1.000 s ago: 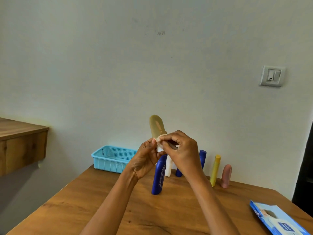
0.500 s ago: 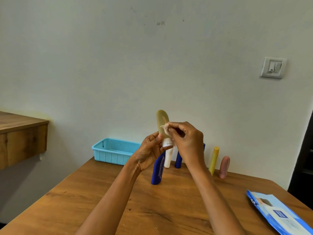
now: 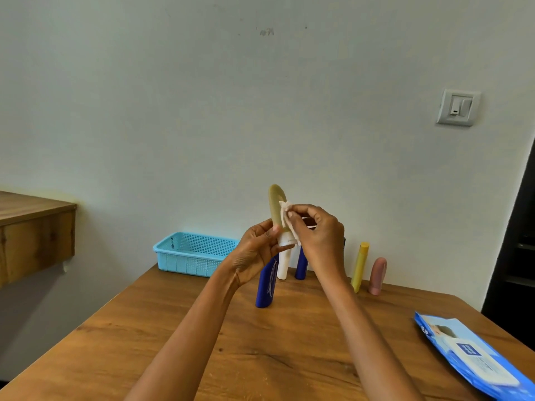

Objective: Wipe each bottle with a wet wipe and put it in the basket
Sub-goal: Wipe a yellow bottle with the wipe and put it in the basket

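Observation:
An olive-green tube bottle (image 3: 276, 204) with a white cap at its lower end is held upright above the table by my left hand (image 3: 258, 250), which grips its lower part. My right hand (image 3: 320, 238) pinches a crumpled white wet wipe (image 3: 288, 219) against the bottle's right side. Behind the hands stand a dark blue bottle (image 3: 267, 285), a white bottle (image 3: 283, 266), a second blue bottle (image 3: 301, 264), a yellow bottle (image 3: 359, 266) and a pink bottle (image 3: 377, 274). The light blue basket (image 3: 191, 253) sits at the table's far left corner.
A blue wet-wipe pack (image 3: 474, 360) lies at the table's right edge. The wooden table (image 3: 144, 337) ends close to the wall behind the bottles. A wooden shelf (image 3: 31, 235) juts out at the left. A dark door frame (image 3: 518, 241) stands at the right.
The right hand's wipe has slid up along the olive bottle from near the cap to its middle. The bottle stays upright in the left hand.

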